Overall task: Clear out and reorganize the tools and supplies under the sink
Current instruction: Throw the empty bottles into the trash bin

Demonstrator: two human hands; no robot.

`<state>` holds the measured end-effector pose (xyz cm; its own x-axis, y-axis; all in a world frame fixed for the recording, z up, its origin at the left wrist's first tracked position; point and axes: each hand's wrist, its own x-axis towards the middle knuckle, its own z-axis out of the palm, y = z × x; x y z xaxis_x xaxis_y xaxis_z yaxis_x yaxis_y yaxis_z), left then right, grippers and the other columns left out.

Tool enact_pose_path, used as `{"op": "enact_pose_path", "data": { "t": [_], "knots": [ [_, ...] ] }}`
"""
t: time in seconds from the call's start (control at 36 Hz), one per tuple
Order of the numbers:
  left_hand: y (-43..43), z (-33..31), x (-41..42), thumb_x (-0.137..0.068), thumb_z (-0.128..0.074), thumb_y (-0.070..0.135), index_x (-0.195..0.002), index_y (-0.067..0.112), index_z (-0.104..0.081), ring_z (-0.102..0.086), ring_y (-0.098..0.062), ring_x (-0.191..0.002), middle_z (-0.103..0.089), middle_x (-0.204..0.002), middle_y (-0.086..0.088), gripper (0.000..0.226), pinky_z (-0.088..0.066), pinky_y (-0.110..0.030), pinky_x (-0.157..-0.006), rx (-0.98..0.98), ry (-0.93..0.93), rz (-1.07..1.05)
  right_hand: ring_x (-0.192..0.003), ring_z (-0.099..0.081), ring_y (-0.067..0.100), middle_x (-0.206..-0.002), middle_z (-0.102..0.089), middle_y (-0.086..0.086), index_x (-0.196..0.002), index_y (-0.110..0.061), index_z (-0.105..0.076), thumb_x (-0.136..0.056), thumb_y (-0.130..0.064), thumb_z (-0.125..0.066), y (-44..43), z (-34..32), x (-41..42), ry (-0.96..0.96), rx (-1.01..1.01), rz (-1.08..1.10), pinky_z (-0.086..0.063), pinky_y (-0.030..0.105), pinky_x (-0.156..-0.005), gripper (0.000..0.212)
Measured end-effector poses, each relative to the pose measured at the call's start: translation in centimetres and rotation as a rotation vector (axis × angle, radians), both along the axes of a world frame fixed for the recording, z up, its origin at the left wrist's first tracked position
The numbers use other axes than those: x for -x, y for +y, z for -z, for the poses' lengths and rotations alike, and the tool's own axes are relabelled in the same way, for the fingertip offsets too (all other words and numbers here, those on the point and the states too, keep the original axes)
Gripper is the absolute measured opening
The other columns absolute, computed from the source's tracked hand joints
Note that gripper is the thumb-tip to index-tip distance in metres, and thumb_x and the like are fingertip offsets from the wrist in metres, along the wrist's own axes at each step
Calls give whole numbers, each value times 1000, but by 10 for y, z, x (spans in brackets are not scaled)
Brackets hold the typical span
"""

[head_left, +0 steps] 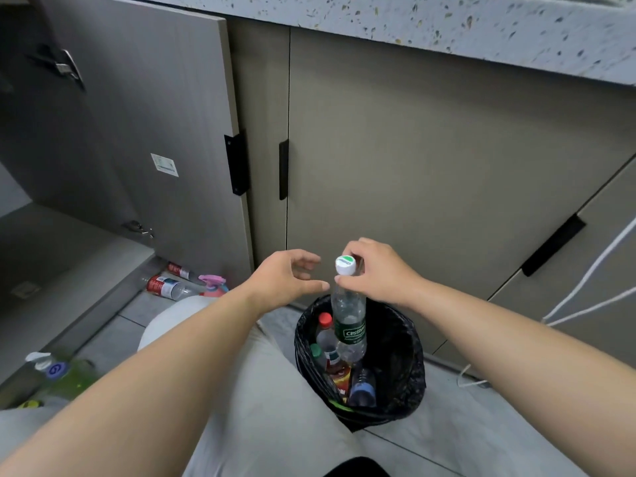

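Bottles crowd the black-lined bin (407, 327) that stands on the floor in front of the closed cabinet door (413, 166): a red-capped bottle (325, 330), a green-capped bottle (316, 351), a dark blue bottle (363, 387) and a red-and-yellow wrapper (340, 380) lie inside it. The clear bottle (349, 321) with a green label is held upright, with its lower end down among them. The right hand (378, 273) pinches its neck just under the white cap (346, 265). The left hand (282, 280) hangs just left of the bottle with fingers loosely spread, holding nothing.

Far left on the floor, two red-labelled bottles (165, 287) lie on their sides against the cabinet base, and a pink spray head (211, 281) pokes up beside them, partly hidden by the person's grey trouser knee (258, 390). At the near left a green bottle (69, 376) with a white top stands blurred at the cabinet's edge.

The open cabinet door (137, 132) swings out on the left, a small sticker (164, 164) on its inner face, and the grey cabinet floor (51, 256) shows beyond it. Black handles (236, 163) run along the door edges. A speckled countertop (413, 18) overhangs the far side. A white cable (592, 270) trails down the right-hand cabinet to the grey tiled floor (464, 425).
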<state>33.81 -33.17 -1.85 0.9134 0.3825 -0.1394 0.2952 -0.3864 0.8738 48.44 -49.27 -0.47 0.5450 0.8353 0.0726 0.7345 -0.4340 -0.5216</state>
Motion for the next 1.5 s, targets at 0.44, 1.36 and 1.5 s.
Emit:
{"op": "enact_pose_path", "data": {
  "t": [0.44, 1.36, 1.5],
  "knots": [
    [12, 23, -5, -92, -72, 27, -104, 25, -72, -66, -6, -93, -71, -96, 10, 11, -46, -16, -81, -161, -3, -120, -95, -61, 25, -105, -54, 0, -97, -24, -60, -85, -20, -61, -44, 145, 26, 135, 429, 105, -48, 32, -77, 13],
    [233, 57, 159, -98, -58, 17, -98, 0, -69, -59, -21, -78, -63, -87, -10, 20, -43, -28, -66, 121, 273, -695, -87, -66, 20, -93, -71, 0, -102, -15, -70, -88, -14, -65, 303, 43, 86, 179, 376, -494, -52, 29, -85, 15],
    [273, 114, 177, -101, -58, 19, -106, 10, -69, -67, -20, -94, -70, -105, -8, 15, -53, -32, -77, 417, 232, -880, -84, -60, 17, -106, -68, 11, -107, -9, -67, -90, -12, -66, 389, 123, 116, 326, 551, -445, -48, 25, -71, 18]
  ]
}}
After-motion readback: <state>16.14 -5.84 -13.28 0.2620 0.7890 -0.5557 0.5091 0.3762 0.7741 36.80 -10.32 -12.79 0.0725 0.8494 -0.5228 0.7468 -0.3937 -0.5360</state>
